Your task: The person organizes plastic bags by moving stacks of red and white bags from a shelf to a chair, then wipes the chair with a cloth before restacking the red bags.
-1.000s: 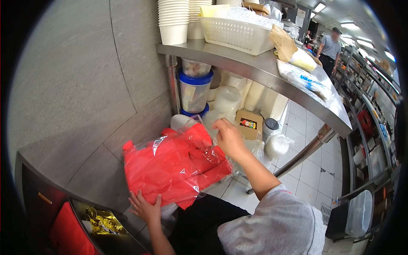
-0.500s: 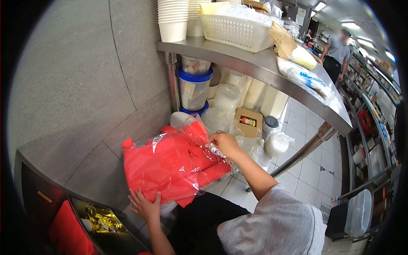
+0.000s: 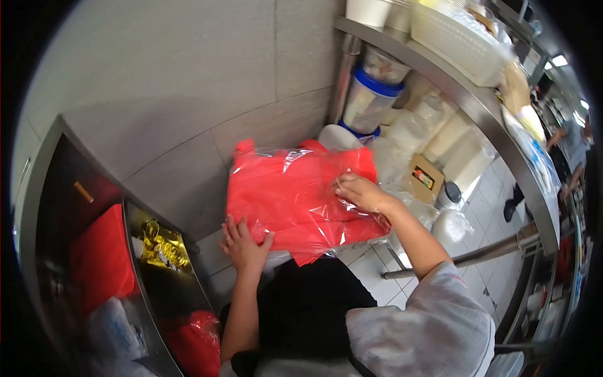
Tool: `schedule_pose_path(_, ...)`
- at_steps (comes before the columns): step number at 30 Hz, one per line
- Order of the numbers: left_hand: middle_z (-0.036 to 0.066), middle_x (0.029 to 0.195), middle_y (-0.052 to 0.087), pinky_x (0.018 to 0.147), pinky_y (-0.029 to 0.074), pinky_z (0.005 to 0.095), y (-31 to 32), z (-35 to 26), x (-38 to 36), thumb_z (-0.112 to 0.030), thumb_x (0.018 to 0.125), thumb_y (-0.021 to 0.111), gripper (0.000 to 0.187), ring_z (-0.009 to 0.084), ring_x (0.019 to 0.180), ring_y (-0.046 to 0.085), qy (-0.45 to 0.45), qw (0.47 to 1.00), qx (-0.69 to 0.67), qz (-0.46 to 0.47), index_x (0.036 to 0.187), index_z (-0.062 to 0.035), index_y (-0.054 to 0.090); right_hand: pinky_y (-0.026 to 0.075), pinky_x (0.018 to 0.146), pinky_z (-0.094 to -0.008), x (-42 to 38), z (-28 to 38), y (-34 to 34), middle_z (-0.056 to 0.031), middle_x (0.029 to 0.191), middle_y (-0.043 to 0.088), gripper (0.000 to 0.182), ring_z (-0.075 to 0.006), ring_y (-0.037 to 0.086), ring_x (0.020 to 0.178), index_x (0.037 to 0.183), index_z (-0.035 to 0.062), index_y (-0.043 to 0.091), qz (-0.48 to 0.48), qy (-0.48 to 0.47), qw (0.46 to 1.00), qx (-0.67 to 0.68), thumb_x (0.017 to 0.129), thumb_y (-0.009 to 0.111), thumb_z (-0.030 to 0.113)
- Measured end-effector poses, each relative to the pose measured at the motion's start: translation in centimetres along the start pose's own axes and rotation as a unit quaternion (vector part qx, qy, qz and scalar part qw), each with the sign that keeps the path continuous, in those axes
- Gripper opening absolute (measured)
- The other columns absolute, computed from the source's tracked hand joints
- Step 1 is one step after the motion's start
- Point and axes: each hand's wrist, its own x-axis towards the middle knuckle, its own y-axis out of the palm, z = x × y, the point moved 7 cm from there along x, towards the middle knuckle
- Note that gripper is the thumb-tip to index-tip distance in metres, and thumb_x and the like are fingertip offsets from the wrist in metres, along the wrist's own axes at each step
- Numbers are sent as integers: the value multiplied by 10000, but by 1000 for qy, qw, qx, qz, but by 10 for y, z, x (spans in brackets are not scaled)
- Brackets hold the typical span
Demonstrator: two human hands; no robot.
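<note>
A bundle of folded red bags or cloth (image 3: pixel 282 198) lies in front of me inside a clear plastic bag (image 3: pixel 295 160). My left hand (image 3: pixel 247 248) rests on the bundle's near left corner, its fingers spread. On the right side, my right hand (image 3: pixel 363 191) has curled fingers pinching the crinkled clear plastic. What the bundle rests on is mostly hidden beneath it; something white shows under its near edge.
At left, an open drawer (image 3: pixel 129 251) holds a red bundle (image 3: pixel 103 257) and gold foil (image 3: pixel 162 246). A steel table (image 3: pixel 452 72) stands at right, with blue-lidded tubs (image 3: pixel 370 94) and a cardboard box (image 3: pixel 422 179) beneath. A person (image 3: pixel 571 147) stands farther back.
My view has swung left, bringing more of the drawer into sight. The red bundle looks flatter and squarer. My right hand still holds the plastic; my left stays at the near left corner.
</note>
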Motion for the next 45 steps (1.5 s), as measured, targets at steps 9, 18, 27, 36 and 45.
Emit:
schedule_pose_path(9, 128, 1467, 228, 1044, 153, 602, 3, 1, 2, -467, 674, 710, 795, 353, 1350, 208, -17, 1000, -12, 7, 1306, -98, 400, 348, 1019, -410, 33, -27, 10, -169, 1254, 488, 455, -325, 453, 1179, 1149, 16, 541, 22, -89, 929, -360, 731, 643, 164)
schedule_pose_path(18, 129, 1461, 238, 1049, 168, 590, 2, 1, 1, -431, 661, 727, 788, 360, 1350, 197, -12, 999, -34, 7, 1298, -90, 411, 426, 919, -431, 85, -77, 12, -174, 1110, 591, 633, -334, 538, 1080, 1119, 21, 584, 134, 128, 910, -371, 685, 700, 467)
schedule_pose_path(27, 125, 1464, 242, 1058, 163, 573, 7, 5, -1, -457, 657, 726, 790, 345, 1351, 204, -5, 1000, -13, -9, 1291, -97, 420, 473, 852, -446, 103, -78, 10, -168, 1115, 608, 766, -333, 579, 1026, 1121, 85, 609, 252, 208, 899, -292, 503, 815, 489)
schedule_pose_path(36, 129, 1458, 254, 1061, 177, 550, 3, 4, 0, -474, 661, 721, 805, 351, 1344, 214, -7, 999, -40, -2, 1301, -97, 410, 454, 866, -390, 107, -104, 10, -134, 1113, 624, 743, -279, 569, 1045, 1190, 106, 580, 232, 197, 932, -194, 526, 822, 338)
schedule_pose_path(45, 155, 1448, 245, 1024, 217, 581, 8, 11, -1, -504, 659, 717, 798, 377, 1324, 238, -3, 999, -28, -32, 1287, -110, 422, 481, 832, -404, 102, -81, -6, -156, 1065, 634, 693, -293, 593, 1018, 1085, 133, 643, 151, 215, 938, -224, 465, 859, 356)
